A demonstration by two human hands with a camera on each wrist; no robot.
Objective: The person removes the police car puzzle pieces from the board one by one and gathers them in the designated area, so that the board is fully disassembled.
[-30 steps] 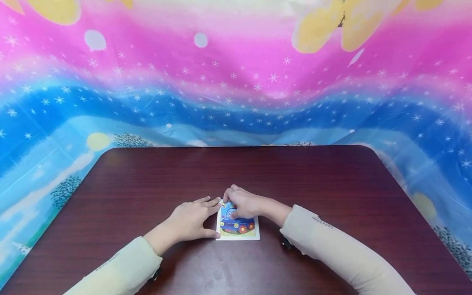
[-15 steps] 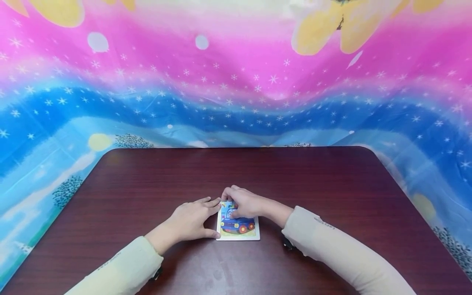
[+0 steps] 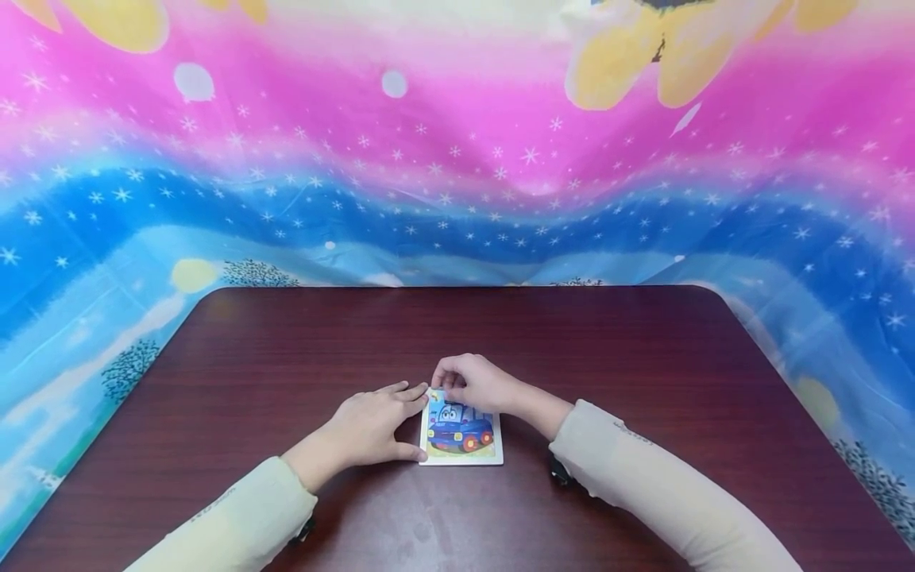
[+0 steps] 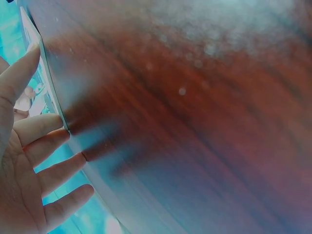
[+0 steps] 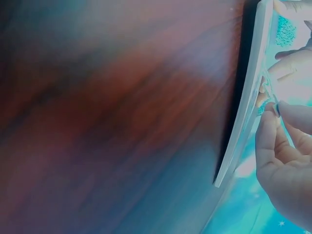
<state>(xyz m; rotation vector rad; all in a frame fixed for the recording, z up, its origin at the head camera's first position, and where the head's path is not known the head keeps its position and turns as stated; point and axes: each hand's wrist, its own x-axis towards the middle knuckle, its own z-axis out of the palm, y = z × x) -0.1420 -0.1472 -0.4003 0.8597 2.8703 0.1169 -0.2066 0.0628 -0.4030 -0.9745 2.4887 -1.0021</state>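
Note:
A square picture puzzle board (image 3: 449, 459) with a pale rim lies flat on the dark wood table, showing a blue cartoon truck with red wheels. My left hand (image 3: 368, 429) rests beside it, thumb and fingertips spread along the left edge. In the left wrist view the left hand's fingers (image 4: 63, 176) look straight. My right hand (image 3: 480, 385) is over the board's far part, hiding some of the picture. Between its thumb and forefinger it pinches a thin puzzle piece (image 5: 277, 109), seen edge-on in the right wrist view and tilted up from the board.
The brown table (image 3: 286, 342) stretches out around the board, with rounded far corners. Behind and beside it hangs a pink and blue curtain (image 3: 457, 159) printed with snowflakes.
My right hand has drawn its thumb back toward the board's far edge and lifted slightly, showing more of the truck's face. The left hand holds its place.

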